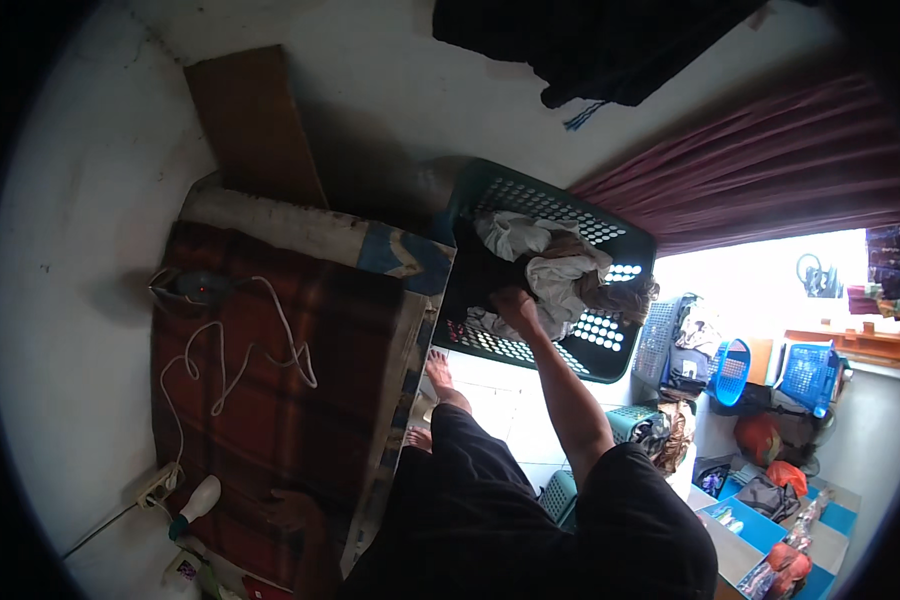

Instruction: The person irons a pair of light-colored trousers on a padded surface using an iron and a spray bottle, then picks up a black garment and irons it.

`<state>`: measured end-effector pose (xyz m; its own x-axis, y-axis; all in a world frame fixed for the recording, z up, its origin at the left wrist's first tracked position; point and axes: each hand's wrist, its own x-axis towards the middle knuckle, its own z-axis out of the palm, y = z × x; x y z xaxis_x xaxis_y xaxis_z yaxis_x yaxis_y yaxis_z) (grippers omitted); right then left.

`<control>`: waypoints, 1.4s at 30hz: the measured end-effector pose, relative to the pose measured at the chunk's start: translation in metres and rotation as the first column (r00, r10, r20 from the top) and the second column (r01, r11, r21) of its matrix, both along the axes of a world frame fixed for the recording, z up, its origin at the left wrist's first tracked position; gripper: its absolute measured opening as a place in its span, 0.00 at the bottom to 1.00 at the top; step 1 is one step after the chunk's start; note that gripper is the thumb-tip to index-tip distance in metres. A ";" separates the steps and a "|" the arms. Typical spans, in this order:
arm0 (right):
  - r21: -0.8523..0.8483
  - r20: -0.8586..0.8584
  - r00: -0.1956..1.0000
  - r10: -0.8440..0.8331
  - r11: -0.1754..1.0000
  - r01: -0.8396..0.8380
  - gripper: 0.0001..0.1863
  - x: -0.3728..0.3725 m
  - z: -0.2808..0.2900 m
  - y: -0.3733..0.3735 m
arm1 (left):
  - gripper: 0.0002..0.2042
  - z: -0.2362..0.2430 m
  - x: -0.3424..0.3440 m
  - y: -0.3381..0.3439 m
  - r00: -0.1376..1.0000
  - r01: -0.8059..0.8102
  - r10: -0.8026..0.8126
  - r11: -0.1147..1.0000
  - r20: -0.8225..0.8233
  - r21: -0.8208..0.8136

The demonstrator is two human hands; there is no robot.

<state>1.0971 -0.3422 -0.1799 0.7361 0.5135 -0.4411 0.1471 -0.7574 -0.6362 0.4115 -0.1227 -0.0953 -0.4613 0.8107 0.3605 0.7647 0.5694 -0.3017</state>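
My right hand (515, 306) reaches into a dark green laundry basket (610, 222) with round holes in its sides. Its fingers are closed on the clothes, at the border between a black garment (480, 278) and crumpled white and grey clothes (555, 275). Exactly which piece it grips is hard to see. In shadow at the lower left, my left hand (292, 510) is low over a dark red plaid cloth (310, 420), fingers apart and nothing in them. A dark iron (205, 288) with a small red light sits toward that cloth's far left, trailing a white cord (220, 370).
A power strip (157, 487) and a white bottle (202, 497) lie along the left edge. A brown board (255, 120) leans on the far wall. Maroon curtain (760, 165), blue baskets (808, 375) and piled belongings line the right side. White floor tiles (480, 395) show below the basket.
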 end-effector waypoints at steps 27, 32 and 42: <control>0.792 0.342 0.891 -0.299 0.601 -0.102 0.20 -0.084 0.567 -0.016 | 0.40 0.017 0.006 0.009 0.714 0.323 -0.291 0.944 0.637 0.069; 0.743 0.318 0.790 0.524 0.380 -0.552 0.17 -0.287 0.606 0.017 | 0.44 0.308 0.104 -0.091 -0.609 0.549 -0.348 0.464 0.713 0.696; 0.799 0.263 0.627 0.733 0.199 -0.568 0.12 -0.431 0.593 0.098 | 0.22 0.443 -0.067 -0.090 -0.304 0.692 -0.733 0.269 0.608 0.670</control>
